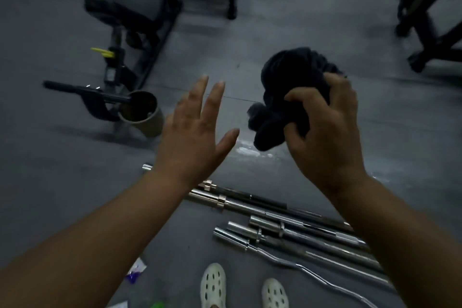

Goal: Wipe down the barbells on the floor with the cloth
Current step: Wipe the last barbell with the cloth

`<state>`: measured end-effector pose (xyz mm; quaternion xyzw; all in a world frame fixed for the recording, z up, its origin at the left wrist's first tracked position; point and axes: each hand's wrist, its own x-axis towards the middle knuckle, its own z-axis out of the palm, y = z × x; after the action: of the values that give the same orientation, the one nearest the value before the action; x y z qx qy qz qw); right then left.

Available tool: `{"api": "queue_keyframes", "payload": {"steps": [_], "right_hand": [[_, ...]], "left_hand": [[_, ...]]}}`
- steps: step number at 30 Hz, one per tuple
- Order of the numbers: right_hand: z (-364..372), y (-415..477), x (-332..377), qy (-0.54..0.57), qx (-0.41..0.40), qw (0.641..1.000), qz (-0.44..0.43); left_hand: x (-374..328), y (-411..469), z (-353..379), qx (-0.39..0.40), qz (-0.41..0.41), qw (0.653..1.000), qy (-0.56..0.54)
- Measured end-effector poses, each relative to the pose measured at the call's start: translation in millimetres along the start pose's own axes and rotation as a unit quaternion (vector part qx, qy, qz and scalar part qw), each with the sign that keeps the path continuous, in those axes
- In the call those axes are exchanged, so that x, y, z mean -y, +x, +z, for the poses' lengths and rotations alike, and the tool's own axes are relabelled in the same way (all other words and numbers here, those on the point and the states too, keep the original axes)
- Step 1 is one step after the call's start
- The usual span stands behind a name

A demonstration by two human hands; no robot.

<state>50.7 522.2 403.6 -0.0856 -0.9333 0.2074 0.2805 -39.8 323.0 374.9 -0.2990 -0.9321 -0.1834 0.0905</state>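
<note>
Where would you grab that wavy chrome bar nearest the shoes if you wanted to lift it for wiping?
Probably from above, on the thin wavy shaft of the curl bar, just past its thick chrome sleeve. It lies flat on the floor, so only the top is open, and the neighbouring barbells crowd its far side. The left hand is free; the right hand holds the cloth.

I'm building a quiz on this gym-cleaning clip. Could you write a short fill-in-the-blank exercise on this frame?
1. The dark cloth is bunched in the ____ hand.
2. The left hand is ____ and holds nothing.
3. The barbells lie on the ____, untouched.
4. The paper cup stands beside a piece of gym ____.

Missing words: right; open; floor; equipment
</note>
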Motion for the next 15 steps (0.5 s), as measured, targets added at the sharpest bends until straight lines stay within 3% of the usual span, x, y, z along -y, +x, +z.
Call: {"api": "queue_keyframes", "payload": {"steps": [6, 15], "right_hand": [[38, 2, 60, 0.13, 0.019, 0.988, -0.077], [97, -73, 153, 0.219, 0.191, 0.937, -0.191]], "left_hand": [[44, -90, -39, -0.039, -0.144, 0.987, 0.056], [69, -266, -73, -0.017, -0.355, 0.926, 0.126]]}}
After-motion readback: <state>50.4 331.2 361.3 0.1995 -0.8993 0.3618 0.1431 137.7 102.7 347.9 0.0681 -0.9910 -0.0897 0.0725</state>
